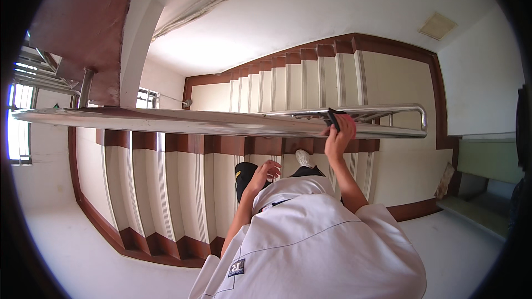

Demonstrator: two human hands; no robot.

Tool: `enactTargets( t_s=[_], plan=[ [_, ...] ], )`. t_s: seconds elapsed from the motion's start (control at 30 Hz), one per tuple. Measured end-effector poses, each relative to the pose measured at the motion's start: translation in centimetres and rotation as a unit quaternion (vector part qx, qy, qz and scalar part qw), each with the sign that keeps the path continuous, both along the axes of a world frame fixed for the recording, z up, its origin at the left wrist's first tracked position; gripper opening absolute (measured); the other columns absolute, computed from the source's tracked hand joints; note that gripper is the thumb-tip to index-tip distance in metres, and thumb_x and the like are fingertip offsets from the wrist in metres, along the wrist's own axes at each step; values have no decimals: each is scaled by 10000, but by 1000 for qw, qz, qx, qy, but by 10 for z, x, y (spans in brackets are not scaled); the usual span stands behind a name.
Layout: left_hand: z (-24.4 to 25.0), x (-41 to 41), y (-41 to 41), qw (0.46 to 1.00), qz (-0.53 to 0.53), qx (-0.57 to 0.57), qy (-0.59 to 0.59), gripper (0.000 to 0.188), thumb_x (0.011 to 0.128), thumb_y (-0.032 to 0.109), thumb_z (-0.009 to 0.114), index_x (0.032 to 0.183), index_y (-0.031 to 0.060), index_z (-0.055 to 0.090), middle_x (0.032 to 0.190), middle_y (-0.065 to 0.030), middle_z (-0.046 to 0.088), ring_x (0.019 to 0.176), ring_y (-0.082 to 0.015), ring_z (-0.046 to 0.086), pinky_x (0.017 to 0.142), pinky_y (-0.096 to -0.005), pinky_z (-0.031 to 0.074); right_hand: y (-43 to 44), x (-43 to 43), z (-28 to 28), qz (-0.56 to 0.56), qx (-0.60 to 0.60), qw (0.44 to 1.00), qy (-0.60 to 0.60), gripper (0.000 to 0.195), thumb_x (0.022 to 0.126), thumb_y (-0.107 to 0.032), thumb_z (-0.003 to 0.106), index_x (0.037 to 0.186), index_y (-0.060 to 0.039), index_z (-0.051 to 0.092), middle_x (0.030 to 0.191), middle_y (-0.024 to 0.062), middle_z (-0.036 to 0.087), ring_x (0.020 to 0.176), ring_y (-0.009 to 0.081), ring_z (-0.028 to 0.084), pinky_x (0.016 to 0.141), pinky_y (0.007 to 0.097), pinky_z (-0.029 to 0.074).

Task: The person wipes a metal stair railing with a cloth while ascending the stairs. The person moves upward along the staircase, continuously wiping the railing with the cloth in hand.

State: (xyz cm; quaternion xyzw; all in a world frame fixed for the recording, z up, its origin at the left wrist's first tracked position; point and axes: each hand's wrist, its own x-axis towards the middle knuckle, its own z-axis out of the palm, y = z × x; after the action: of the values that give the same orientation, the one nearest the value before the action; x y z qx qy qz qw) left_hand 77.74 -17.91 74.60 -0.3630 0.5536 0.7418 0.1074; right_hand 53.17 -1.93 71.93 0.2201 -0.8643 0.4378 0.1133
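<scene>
My right hand is shut on a black and pink cloth, pressed against the stainless-steel handrail of a staircase. Both the rail and the cloth lie in front of me at arm's length. My left hand hangs by my waist, its fingers loosely curled and apart, with nothing seen in it. Under it shows the black trouser leg. One white shoe rests on the cream stair treads near the rail.
Beyond the handrail runs another flight of steps with dark red edging. A landing lies to the right, with a light green cabinet and a brownish piece by the wall. Cables run along the upper wall.
</scene>
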Motion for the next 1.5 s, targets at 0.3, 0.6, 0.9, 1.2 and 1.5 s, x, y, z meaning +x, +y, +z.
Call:
enactTargets(
  t_s=[0.3,0.6,0.9,1.2,1.5],
  plan=[
    [-25,59,-33,999,6,43,17,411,971,353,373,1107,63,630,917,-61,665,849,-152,608,831,-298,471,-149,113,120,102,-21,994,16,434,896,-173,556,1315,-58,552,1312,110,551,1252,330,447,1091,521,252],
    [22,142,-107,999,-7,33,8,465,991,399,338,1057,67,657,906,-59,674,822,-159,621,795,-301,497,-178,129,132,101,-36,993,47,392,926,-179,529,1290,-36,562,1314,153,558,1242,359,485,1058,505,311],
    [69,186,-145,997,-64,35,-19,451,976,383,338,1058,50,630,905,-86,673,831,-173,620,793,-311,490,-178,121,132,-23,-113,978,-173,300,896,-77,519,1171,-12,620,1133,171,627,1082,338,570,1018,471,363],
    [89,173,-138,979,-185,31,-80,436,995,373,347,1079,60,640,914,-82,672,857,-170,623,842,-316,477,-180,144,148,56,-39,997,-23,402,914,-199,571,1293,-65,589,1291,148,566,1259,362,462,1086,518,291],
    [91,165,-157,962,-234,-9,-137,372,966,320,393,1039,62,652,891,-70,677,854,-158,636,814,-300,487,17,-3,-17,-215,-121,961,-125,381,903,-99,518,1255,38,564,1274,244,548,1101,398,573,994,449,450]
  ],
)
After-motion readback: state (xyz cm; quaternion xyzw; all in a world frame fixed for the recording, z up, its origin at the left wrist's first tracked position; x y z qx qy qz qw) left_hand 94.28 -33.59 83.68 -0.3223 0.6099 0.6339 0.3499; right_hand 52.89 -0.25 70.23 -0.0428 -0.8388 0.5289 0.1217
